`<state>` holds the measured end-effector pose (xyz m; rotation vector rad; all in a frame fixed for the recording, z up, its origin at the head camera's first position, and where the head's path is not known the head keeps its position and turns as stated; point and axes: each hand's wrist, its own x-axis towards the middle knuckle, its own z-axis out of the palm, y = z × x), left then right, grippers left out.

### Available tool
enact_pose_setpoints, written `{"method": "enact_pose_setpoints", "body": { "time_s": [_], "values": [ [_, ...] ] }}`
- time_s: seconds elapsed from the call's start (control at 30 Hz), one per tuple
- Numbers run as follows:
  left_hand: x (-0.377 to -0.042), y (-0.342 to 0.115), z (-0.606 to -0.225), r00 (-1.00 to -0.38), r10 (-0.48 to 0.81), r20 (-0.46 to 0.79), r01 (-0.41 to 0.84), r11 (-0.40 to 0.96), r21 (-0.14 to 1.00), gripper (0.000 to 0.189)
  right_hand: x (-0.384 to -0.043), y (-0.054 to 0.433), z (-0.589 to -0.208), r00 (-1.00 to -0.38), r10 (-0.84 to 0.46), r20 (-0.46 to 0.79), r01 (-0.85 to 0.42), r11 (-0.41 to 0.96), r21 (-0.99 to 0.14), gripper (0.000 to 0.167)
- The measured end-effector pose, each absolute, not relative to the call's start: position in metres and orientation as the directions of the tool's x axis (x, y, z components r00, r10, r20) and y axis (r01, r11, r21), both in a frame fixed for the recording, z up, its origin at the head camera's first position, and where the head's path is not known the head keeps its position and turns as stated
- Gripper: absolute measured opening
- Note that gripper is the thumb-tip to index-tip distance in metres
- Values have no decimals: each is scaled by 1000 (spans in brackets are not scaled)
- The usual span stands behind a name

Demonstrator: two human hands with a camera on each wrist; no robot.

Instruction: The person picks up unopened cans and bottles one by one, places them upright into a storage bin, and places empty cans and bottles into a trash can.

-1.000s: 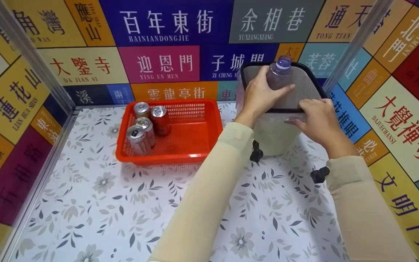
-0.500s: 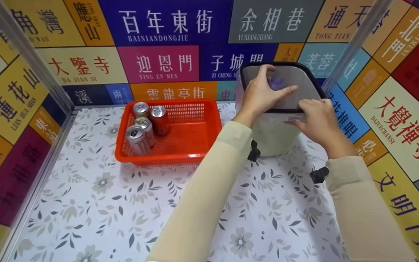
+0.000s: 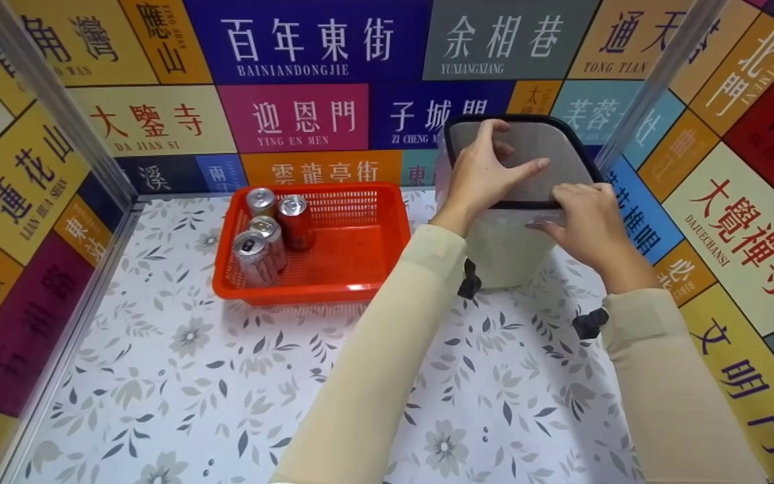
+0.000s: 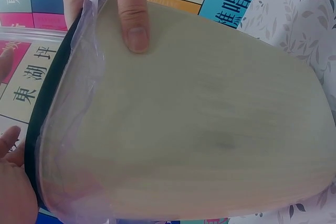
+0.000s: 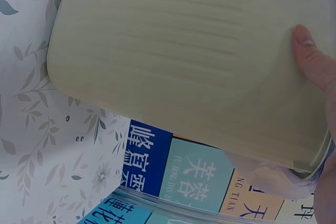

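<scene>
A pale green trash bin (image 3: 504,252) with a black rim stands at the back right of the table. A thin clear plastic bag (image 4: 79,93) hangs out over its rim. My left hand (image 3: 484,171) is over the bin's mouth, thumb and fingers spread apart with nothing between them. At the near right corner my right hand (image 3: 592,218) grips the rim, its thumb (image 5: 310,51) against the outer wall and its fingers over the edge. The bin's bottom inside is hidden from the head view.
A red plastic basket (image 3: 313,294) stands left of the bin, with several drink cans (image 3: 254,259) upright in its left part. Sign-printed walls (image 3: 293,44) close in the floral-patterned table (image 3: 239,403) at the back and both sides.
The plastic bottle at my left hand has dropped down into the bin and out of sight. My left fingers have spread from it. The right hand has stayed on the rim.
</scene>
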<state>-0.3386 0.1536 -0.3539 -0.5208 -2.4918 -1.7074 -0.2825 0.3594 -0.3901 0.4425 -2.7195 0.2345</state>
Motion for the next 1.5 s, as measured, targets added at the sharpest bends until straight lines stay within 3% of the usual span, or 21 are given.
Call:
{"method": "enact_pose_setpoints", "body": {
  "time_s": [0.37,0.57,0.73,0.87,1.1,1.17,1.33,1.5],
  "values": [
    [-338,153,-354,-940,230,251,319,337,886,73,-283,360,-391,-881,-271,387,-338,934,-117,39],
    [-336,151,-358,-918,256,302,373,298,879,60,-283,359,-390,-885,-260,387,-335,931,-141,38],
    [-331,143,-366,-844,308,438,505,186,843,47,-284,360,-390,-880,-268,393,-347,926,-146,38],
    [-324,129,-369,-797,366,481,568,180,803,48,-283,361,-391,-875,-272,400,-354,923,-147,37],
    [-302,91,-387,-600,461,654,797,282,533,49,-284,359,-392,-874,-279,398,-361,921,-148,36],
    [-292,77,-394,-573,484,661,819,310,484,53,-284,359,-392,-883,-271,384,-352,922,-159,34],
    [-274,38,-410,-599,565,567,800,461,384,77,-285,360,-390,-897,-246,368,-329,927,-183,32],
    [-254,-4,-427,-664,569,484,735,614,287,91,-286,361,-390,-891,-254,377,-340,923,-182,35]
  ]
}}
